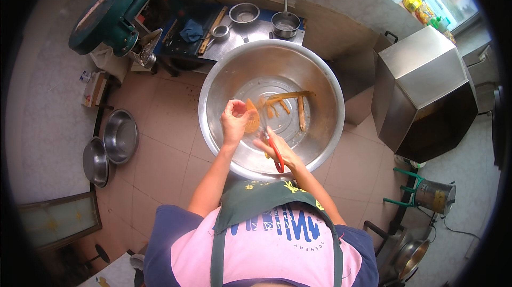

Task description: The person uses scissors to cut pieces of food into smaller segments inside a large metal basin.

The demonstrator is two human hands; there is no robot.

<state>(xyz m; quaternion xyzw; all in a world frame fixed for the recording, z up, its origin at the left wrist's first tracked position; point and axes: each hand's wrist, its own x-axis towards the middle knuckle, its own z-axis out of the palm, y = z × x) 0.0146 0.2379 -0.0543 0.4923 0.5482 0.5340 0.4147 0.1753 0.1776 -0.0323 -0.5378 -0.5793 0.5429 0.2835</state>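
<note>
A wide stainless-steel basin fills the space before me. My left hand pinches a flat, orange, rounded piece of food, perhaps a pickled vegetable, over the basin. In my right hand is a pair of scissors with red handles. Their blades are blurred and lie close to the orange piece's right side. On the basin floor rest a long brownish strip, a second strip lying lengthwise and a few short orange bits.
Behind the basin, a low table carries a metal bowl, a saucepan and a blue cloth. A green machine stands at the back left. Two metal basins lean left; a faceted metal housing stands right.
</note>
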